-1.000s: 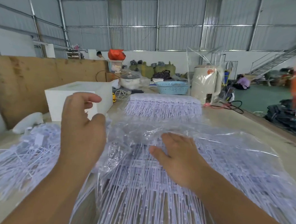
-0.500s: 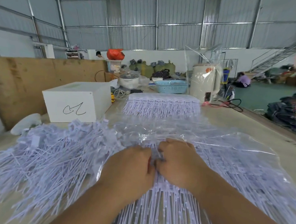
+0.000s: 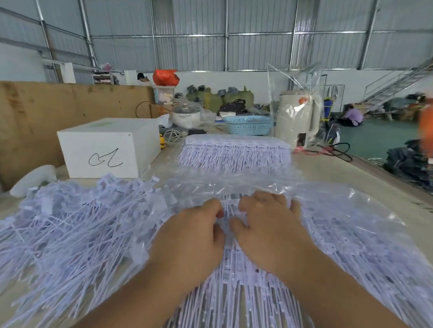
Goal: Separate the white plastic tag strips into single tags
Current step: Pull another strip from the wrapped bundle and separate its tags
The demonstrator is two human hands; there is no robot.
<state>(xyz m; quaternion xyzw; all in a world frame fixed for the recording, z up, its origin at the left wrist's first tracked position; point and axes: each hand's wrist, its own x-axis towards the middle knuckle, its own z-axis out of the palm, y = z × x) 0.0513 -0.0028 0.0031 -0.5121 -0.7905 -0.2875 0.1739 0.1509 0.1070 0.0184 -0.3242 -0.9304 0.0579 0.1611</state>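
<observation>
Table – left hand, right hand both pinching thin ribbed tag strips.

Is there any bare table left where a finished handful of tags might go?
Bare table shows on the right, between the far tag stack, the clear plastic bag and the table edge. A smaller patch lies at the near left corner, below the loose tag pile. The middle is crowded: both hands, left hand and right hand, work on the strips there.
</observation>
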